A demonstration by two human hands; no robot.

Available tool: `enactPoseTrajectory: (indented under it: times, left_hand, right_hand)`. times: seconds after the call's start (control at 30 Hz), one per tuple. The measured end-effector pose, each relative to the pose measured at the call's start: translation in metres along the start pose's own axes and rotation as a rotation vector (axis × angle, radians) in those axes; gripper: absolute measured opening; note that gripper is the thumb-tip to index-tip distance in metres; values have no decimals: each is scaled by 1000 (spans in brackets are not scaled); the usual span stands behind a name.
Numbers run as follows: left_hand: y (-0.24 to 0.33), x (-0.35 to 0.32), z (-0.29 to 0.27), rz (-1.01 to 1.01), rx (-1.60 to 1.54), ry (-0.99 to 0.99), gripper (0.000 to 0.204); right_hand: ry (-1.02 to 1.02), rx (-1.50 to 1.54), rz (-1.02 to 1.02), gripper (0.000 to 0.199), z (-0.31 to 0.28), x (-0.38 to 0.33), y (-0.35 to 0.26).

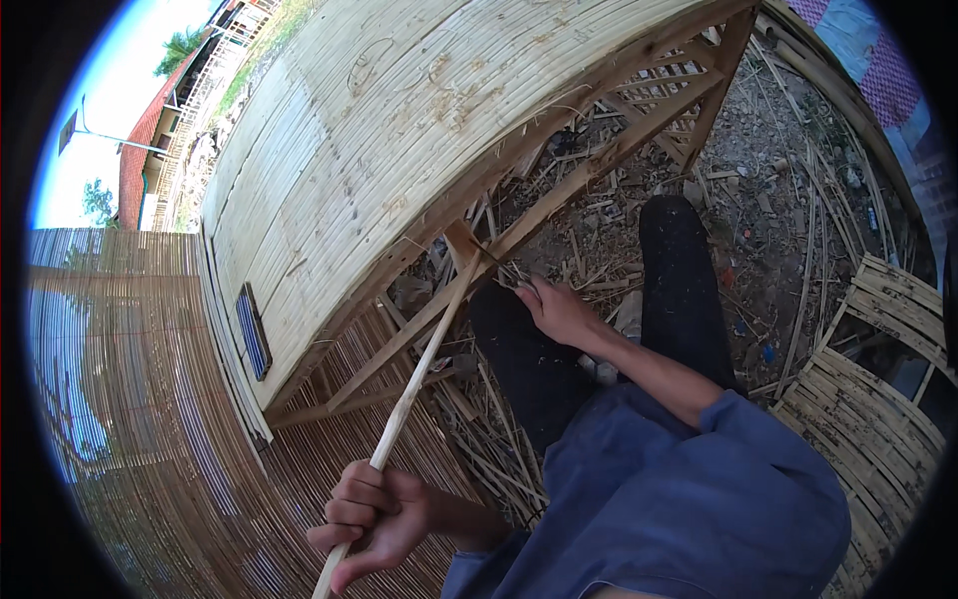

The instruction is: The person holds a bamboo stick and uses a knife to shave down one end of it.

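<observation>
My left hand (pixel 369 514) is closed round the lower part of a long pale wooden stick (pixel 417 379), thumb stretched along it. The stick slants up and away, and its far end reaches the wooden brace under the table edge. My right hand (pixel 561 313) is closed on a thin tool that looks like a knife (pixel 491 260). Its narrow dark blade meets the stick near the far end; the handle is mostly hidden by my fingers. Both hands are in front of the bamboo-topped table (pixel 399 130), the right one above my left leg.
A dark flat rectangular object (pixel 253 331) lies at the table's left end. Curled shavings (pixel 439 85) are scattered on the tabletop. A diagonal wooden brace (pixel 569 190) runs below it. A bamboo screen (pixel 130 399) stands left, a slatted bamboo piece (pixel 863 419) right. Scraps litter the ground.
</observation>
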State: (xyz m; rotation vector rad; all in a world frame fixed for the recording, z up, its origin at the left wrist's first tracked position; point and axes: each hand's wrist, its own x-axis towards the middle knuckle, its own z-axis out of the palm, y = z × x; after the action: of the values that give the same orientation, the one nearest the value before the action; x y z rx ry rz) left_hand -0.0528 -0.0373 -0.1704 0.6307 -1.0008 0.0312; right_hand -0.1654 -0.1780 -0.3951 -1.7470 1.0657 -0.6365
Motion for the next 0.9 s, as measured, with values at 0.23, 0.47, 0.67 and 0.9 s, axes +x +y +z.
enactPoseTrajectory:
  times: [0.23,0.47,0.67,0.9]
  left_hand:
    - [-1,22,4,-24,-43,10,52]
    - [3,58,-8,-48,8,36,50]
    - [-9,61,5,-61,85,57,51]
    - [-14,70,19,-98,147,81,50]
  right_hand:
    - [-108,261,-237,32,-27,-39,-69]
    - [-129,279,-197,32,-30,-40,-78]
    - [-115,302,-187,32,-27,-41,-82]
    - [-178,295,-314,38,-27,-46,-105]
